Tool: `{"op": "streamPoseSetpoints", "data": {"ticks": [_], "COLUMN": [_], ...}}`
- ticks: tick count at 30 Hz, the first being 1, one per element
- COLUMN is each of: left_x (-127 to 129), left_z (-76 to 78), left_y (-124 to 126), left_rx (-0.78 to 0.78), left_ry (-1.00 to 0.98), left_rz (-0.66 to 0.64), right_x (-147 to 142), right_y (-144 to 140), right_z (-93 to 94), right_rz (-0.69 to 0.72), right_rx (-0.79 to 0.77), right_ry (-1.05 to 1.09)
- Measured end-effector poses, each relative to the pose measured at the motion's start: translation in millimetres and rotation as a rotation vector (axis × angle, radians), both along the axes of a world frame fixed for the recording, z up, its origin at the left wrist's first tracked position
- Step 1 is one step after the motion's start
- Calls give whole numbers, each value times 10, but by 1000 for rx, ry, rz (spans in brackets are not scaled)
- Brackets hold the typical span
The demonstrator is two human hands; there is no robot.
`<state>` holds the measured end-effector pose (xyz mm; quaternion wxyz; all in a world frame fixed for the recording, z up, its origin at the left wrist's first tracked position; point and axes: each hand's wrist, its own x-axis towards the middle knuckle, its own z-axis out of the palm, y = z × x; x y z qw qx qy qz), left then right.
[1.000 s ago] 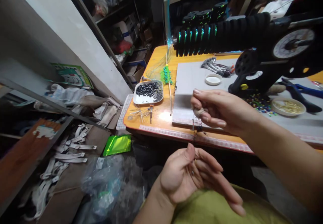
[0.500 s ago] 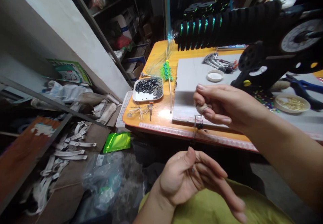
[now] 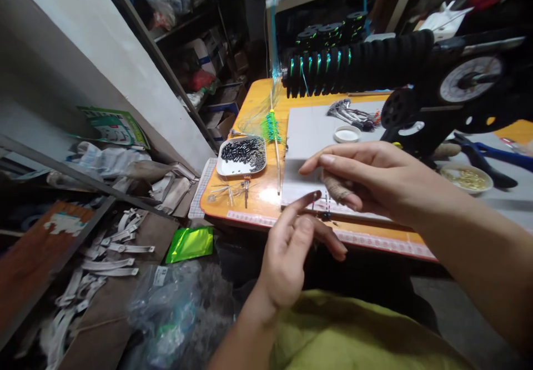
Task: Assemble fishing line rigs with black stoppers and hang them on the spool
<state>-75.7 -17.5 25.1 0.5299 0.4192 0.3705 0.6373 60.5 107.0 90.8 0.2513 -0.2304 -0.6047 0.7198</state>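
Just left of the fingers sits a white tray of dark beads on the orange table. The left hand rises with index finger stretched out, grasping nothing I can make out, its tip almost meeting the right hand. That hand is curled around a small wrapped bobbin, fingers clenched on it, above a tiny hook-like piece at the table edge. Judging by this, a fine-line tying step is under way; next needs a steady pinch right below the bobbin.
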Motion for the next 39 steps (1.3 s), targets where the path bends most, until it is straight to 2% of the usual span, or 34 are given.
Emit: {"op": "streamPoseSetpoints", "data": {"ticks": [2,4,7,11,16,23,25,28,31,34,39], "left_x": [-17,-31,-46,-54,-75,-91,-67,-25,-1,18,89], "left_z": [9,38,101,122,79,95,81,17,-77,-167,-275], "left_y": [101,172,216,217,231,232,224,212,172,80,-91], "left_rx": [-52,-105,-131,-61,-42,24,11,-40,-104,-169,-204], "left_ry": [-59,-11,190,458,426,576,457,107,-169,-256,-385], "left_rz": [-26,-44,6,95,102,165,120,-10,-106,-158,-167], "right_x": [2,0,-5,-29,-66,-62,-80,-140,-201,-214,-171], "right_y": [-3,-4,-2,-18,-50,-31,-38,-62,-72,-55,-19], "right_z": [-2,-20,-54,-51,-8,-18,-34,-75,-114,-126,-111], "right_rz": [22,43,62,83,118,125,154,185,166,118,78], "right_rx": [-10,-34,-66,-122,-236,-301,-381,-499,-533,-524,-444], "right_ry": [-8,-17,-10,37,85,67,101,145,145,139,91]}}
